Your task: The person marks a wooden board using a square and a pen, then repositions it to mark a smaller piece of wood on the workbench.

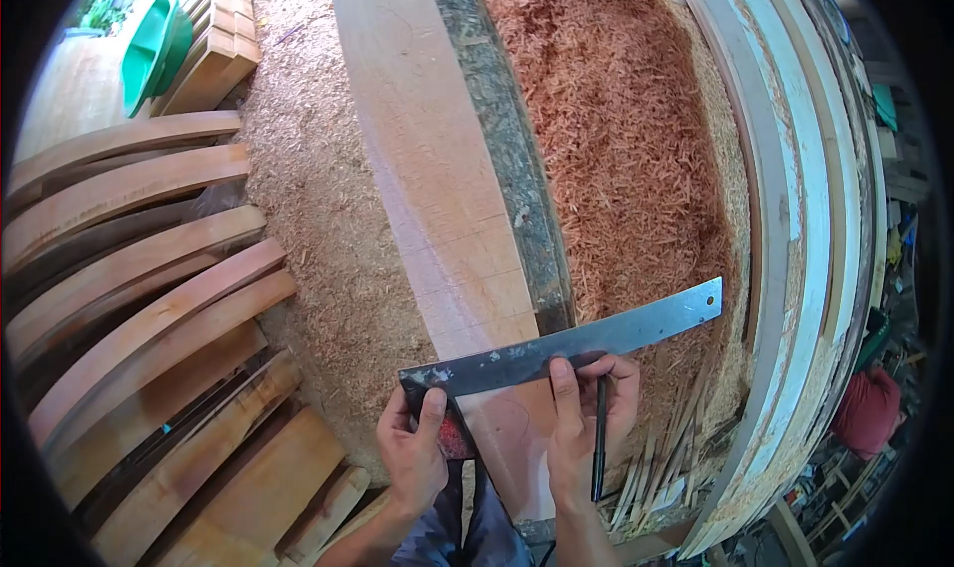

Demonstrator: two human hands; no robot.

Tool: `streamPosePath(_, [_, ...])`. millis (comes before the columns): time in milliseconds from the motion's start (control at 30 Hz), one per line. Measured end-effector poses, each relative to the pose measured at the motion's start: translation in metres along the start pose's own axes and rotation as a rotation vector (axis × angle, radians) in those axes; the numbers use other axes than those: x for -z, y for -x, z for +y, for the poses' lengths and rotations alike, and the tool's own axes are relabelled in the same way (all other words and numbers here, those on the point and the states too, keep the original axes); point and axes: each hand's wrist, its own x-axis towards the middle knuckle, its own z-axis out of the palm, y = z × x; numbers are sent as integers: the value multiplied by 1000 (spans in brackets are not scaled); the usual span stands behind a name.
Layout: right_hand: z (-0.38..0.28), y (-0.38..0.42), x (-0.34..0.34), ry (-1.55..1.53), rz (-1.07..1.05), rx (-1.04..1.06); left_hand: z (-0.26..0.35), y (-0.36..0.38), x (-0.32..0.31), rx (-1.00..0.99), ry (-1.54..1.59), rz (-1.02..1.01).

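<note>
A long pale wooden board (432, 169) runs away from me, with faint lines across its face. A try square (646, 330) lies over its near part, its steel blade crossing the board and reaching past the right edge. My left hand (412, 460) is closed around the square's dark stock at the board's left edge. With its thumb on the blade, my right hand (574, 438) is closed and also holds a slim black pen (599, 453), pointing roughly along the board. The pen's upper end is partly hidden by the fingers.
Curved wooden pieces (149, 184) are stacked on the left. A green plastic container (159, 50) stands at upper left. Reddish shavings (616, 120) cover the right side, beside long planks (820, 169). A dark, rough timber (507, 150) lies along the board's right side.
</note>
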Motion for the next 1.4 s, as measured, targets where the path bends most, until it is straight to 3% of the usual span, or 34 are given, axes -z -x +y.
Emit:
streamPosePath(433, [1,-1,-4,89,-17,83,-4,-6,4,-62,-9,-39])
streamPosePath(1400, [-3,-2,-13,-7,-24,-15,5,-11,-2,-13,31,-16])
